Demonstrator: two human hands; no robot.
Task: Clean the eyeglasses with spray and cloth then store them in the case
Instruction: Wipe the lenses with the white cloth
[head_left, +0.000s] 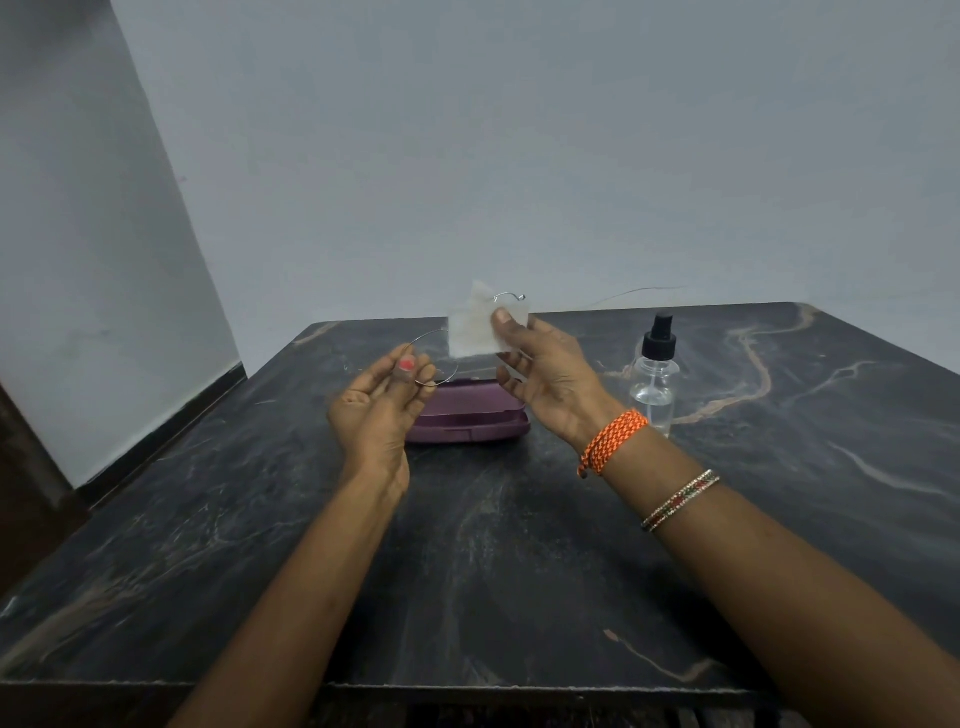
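Observation:
Thin wire-rimmed eyeglasses (441, 358) are held up above the table between both hands. My left hand (382, 397) pinches the rim of the left round lens. My right hand (545, 374) presses a white cloth (480, 327) around the other lens, thumb on top; that lens is mostly hidden by the cloth. One slim temple arm sticks out to the right behind the cloth. A purple glasses case (467, 415) lies shut on the table just behind my hands. A clear spray bottle (655, 374) with a black pump top stands upright to the right of the case.
The dark marble table (519, 545) has its front edge close to me and its left edge near a grey wall (156, 234). The wall also runs behind the table's far edge.

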